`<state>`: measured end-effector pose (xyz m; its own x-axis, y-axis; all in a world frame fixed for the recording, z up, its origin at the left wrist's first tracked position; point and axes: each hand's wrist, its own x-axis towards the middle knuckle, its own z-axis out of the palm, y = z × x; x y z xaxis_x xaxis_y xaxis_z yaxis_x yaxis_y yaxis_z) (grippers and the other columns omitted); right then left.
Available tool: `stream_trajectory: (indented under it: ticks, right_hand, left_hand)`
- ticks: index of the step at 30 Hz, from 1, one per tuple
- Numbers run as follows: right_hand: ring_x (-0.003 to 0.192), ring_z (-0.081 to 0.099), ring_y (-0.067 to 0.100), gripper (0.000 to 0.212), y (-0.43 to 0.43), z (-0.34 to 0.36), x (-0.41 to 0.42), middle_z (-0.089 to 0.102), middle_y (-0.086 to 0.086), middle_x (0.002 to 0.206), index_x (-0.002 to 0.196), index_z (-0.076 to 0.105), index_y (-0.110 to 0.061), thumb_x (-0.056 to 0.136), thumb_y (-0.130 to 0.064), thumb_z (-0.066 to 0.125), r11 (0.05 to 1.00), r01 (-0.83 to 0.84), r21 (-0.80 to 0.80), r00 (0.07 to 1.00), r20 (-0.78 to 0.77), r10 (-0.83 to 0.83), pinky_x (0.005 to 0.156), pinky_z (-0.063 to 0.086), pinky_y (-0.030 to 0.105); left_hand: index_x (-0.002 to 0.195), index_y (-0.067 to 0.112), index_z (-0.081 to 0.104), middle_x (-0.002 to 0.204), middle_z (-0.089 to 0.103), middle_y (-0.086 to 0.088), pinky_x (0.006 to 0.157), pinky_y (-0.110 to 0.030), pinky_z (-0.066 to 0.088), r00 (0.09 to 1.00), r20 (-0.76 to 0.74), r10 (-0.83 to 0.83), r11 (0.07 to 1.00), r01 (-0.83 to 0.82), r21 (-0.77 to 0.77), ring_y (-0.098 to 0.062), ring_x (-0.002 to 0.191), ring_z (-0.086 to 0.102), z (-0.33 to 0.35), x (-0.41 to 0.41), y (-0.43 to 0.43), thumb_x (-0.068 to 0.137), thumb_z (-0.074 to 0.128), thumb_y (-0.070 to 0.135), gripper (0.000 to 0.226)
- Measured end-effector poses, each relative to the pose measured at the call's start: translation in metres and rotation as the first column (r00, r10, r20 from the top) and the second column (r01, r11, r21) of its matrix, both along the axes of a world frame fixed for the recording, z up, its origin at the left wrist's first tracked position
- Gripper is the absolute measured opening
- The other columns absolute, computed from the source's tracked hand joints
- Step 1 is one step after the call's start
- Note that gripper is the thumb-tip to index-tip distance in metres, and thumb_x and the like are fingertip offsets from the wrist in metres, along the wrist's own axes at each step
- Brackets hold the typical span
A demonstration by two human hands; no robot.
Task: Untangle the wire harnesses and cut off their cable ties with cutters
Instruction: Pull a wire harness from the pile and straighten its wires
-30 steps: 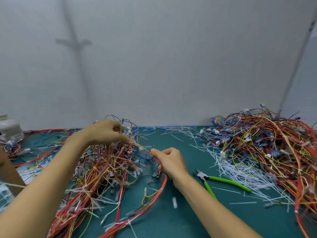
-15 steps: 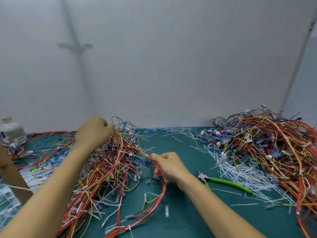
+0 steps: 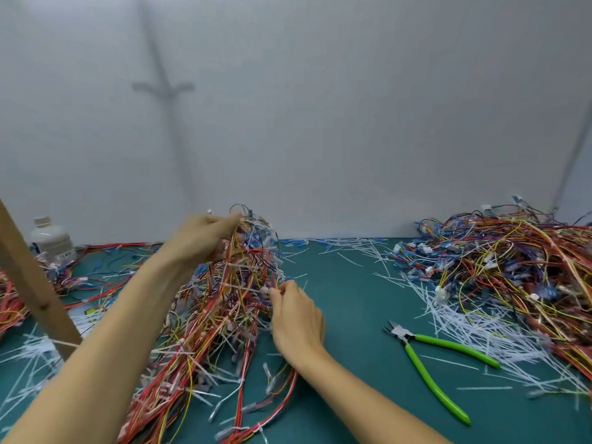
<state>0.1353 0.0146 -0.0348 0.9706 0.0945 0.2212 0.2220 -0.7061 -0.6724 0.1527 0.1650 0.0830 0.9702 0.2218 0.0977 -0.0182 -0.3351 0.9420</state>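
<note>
Among the harnesses (image 3: 224,315), right hand (image 3: 298,318) fingertips lie hidden.

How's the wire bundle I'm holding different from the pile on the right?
The held bundle hangs from the left hand, the right hand pinching lower; the right pile lies untouched. The held bundle bristles with white ties; the right pile has cut ties strewn beside it. Both mix red, yellow, blue wires.
</note>
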Motion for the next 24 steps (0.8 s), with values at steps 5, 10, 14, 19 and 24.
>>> stream_trajectory:
  ticks: [5,10,14,19,24]
  right_hand:
    - [0.103,0.059,0.031,0.033,0.018,-0.002,0.019,0.059,0.005,0.117,0.116,0.049,-0.015,0.107,-0.038,0.027,1.0,0.021,0.019,0.999,0.04,-0.022,0.082,0.044,0.04]
    - [0.104,0.052,0.023,0.033,0.017,-0.003,0.021,0.049,0.002,0.115,0.132,0.047,-0.02,0.103,-0.034,0.039,0.999,-0.005,0.037,0.985,0.173,-0.002,0.087,0.04,0.038]
    - [0.099,0.05,0.012,0.03,0.007,0.02,0.004,0.053,-0.005,0.106,0.115,0.065,-0.023,0.087,-0.024,0.052,0.95,-0.035,0.31,0.824,0.546,-0.148,0.084,0.036,0.032]
    - [0.102,0.052,0.011,0.023,0.009,0.065,0.004,0.066,-0.013,0.099,0.104,0.066,-0.03,0.093,-0.043,0.05,0.98,-0.142,0.142,0.899,0.432,0.068,0.083,0.027,0.031]
    - [0.1,0.059,0.023,0.024,0.01,0.076,0.007,0.066,0.001,0.105,0.114,0.063,-0.025,0.097,-0.037,0.051,0.971,-0.225,0.081,0.931,0.312,0.19,0.086,0.044,0.038]
  left_hand:
    - [0.099,0.003,0.059,0.086,0.069,-0.016,0.04,-0.018,0.045,0.998,-0.044,-0.036,0.991,0.031,-0.128,-0.004,0.037,0.042,0.012,-0.007,-0.003,0.103,0.044,0.007,0.016]
    - [0.111,0.008,0.062,0.083,0.069,-0.014,0.039,-0.018,0.046,0.996,0.053,0.073,0.995,-0.069,-0.071,-0.005,0.035,0.046,-0.002,-0.009,-0.004,0.101,0.05,0.013,0.016]
    - [0.09,0.008,0.065,0.053,0.066,-0.002,0.038,-0.014,0.038,0.995,0.045,0.083,0.994,-0.08,-0.07,-0.007,0.032,0.041,-0.016,-0.007,-0.01,0.097,0.057,0.035,0.029]
    - [0.075,0.015,0.068,0.041,0.054,0.005,0.039,-0.019,0.039,0.995,0.024,0.096,0.982,-0.099,0.162,-0.011,0.036,0.049,-0.034,-0.007,-0.022,0.088,0.067,0.023,0.015]
    - [0.077,0.027,0.065,0.065,0.067,0.004,0.053,-0.03,0.052,0.997,0.012,0.082,0.941,-0.081,0.33,-0.016,0.06,0.067,-0.032,-0.013,-0.016,0.083,0.054,0.03,0.012]
